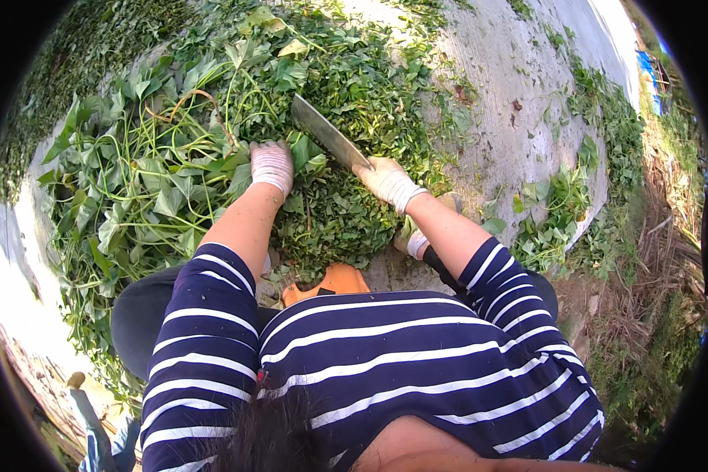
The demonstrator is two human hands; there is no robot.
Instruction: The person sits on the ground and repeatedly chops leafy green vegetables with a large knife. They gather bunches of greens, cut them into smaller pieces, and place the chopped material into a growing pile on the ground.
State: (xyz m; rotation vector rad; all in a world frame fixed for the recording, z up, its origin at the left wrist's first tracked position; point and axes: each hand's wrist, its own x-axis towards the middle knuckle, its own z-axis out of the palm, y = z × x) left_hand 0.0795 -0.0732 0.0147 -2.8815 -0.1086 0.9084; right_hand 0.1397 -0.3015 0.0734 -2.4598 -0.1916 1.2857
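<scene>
Gloved in striped white knit, my left hand (272,167) grips a bunch of green leafy vines (159,168) at its right end. The long stems spread out to the left, with one brownish stem curling above the hand. My right hand (387,180), also gloved, is closed around the handle of a broad-bladed knife (332,134). Its dark rectangular blade points up and left, just right of the held bunch. Beneath both hands lies a thick heap of chopped leaves and stems (354,221). The knife's handle is mostly hidden in my fist.
An orange plastic stool (328,282) shows between my legs. My shod foot (410,236) stands at the heap's right edge. Grey concrete (489,112) with scattered leaf bits extends right, bordered by more leafy vines (619,141) and dry grass (664,242). Another chopped pile (94,53) lies at upper left.
</scene>
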